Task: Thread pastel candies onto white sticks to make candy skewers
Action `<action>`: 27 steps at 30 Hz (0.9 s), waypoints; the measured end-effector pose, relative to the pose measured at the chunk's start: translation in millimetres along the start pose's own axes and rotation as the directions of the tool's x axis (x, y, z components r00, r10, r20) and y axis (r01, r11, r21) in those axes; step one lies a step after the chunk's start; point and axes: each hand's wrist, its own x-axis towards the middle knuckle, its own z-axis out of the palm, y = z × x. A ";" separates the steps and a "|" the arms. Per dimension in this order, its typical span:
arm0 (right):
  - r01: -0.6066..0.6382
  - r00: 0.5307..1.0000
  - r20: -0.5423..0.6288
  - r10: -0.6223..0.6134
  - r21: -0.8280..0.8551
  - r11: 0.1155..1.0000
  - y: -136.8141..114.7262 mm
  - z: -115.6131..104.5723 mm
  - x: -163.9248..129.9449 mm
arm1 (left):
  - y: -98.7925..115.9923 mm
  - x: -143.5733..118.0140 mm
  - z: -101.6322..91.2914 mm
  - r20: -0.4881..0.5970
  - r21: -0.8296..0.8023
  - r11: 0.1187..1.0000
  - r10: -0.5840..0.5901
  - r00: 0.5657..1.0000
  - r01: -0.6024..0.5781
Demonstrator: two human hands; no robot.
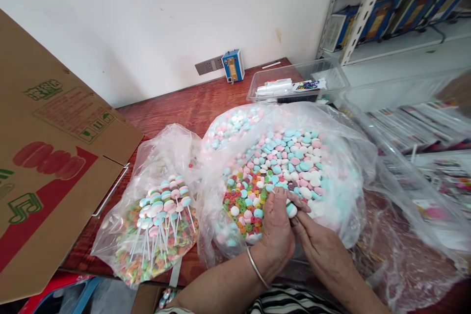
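Note:
My left hand (277,225), with a bangle on its wrist, is closed around a small stack of white and blue candies (291,210) over a big open plastic bag (353,157). Right against it, my right hand (318,238) is closed at the lower end of that stack; what its fingers pinch is hidden. Loose pink, white and blue button candies (294,157) fill the bag, with colourful ring candies (243,201) at its near left. Left of my hands, finished candy lollipops (165,203) on white sticks lie on a second bag (127,250) of ring candies.
A large cardboard box (55,132) stands at the left edge of the reddish wooden table (165,103). Behind the bags are a clear plastic tray (257,81) and a blue device (233,66) by the wall. Clear bins (397,157) and a metal shelf (362,19) occupy the right.

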 end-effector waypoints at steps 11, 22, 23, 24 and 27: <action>-0.085 0.996 0.000 0.085 0.079 0.993 -0.2 -15.5 5.0 | 82.5 27.6 -106.1 0.332 0.911 0.127 0.338 0.881 -0.392; 0.032 0.965 0.261 0.038 -0.259 0.965 -25.9 15.3 7.0 | 80.7 28.7 -132.0 0.440 0.895 -0.215 0.273 0.855 -0.392; 0.034 0.964 0.264 0.040 -0.268 0.963 -27.4 16.2 7.5 | 80.6 29.0 -132.0 0.438 0.895 -0.220 0.275 0.856 -0.387; 0.037 0.962 0.269 0.040 -0.275 0.961 -28.5 17.0 8.0 | 80.5 29.5 -132.2 0.433 0.898 -0.218 0.279 0.857 -0.382; 0.055 0.959 0.281 0.029 -0.285 0.957 -31.0 19.3 9.7 | 80.0 31.4 -133.6 0.415 0.908 -0.195 0.290 0.862 -0.371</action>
